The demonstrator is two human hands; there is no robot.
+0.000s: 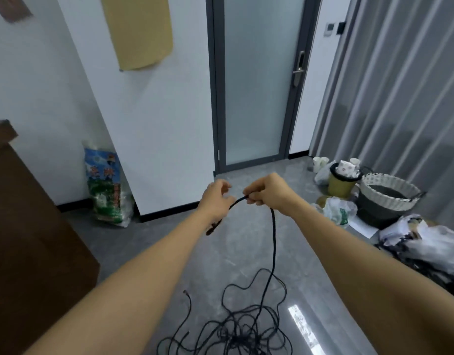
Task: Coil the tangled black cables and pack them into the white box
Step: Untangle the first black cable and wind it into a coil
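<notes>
At the left edge of the frame a dark brown wooden cabinet (28,226) is standing, and beside it, lower left of centre, a printed blue and green plastic sack (106,185) is leaning against the white wall (54,111). Near the middle of the frame both bare arms are reaching forward over the grey floor (149,252). The left hand (217,199) is holding the end part of the thin black cable (273,242), its fingers curled; how exactly they are pinching it I cannot tell. Just beside it, the right hand (267,192) is gripping the same cable with fingers closed around it. From this hand the cable is hanging down to the tangled black cable heap (236,326), which is lying on the floor at the bottom centre. Behind the hands a frosted glass door with grey frame (256,85) is standing shut. At the right, a white woven basket (390,190), a yellow bin (341,184) and crumpled plastic bags (423,242) are sitting near the grey curtain (400,85).
</notes>
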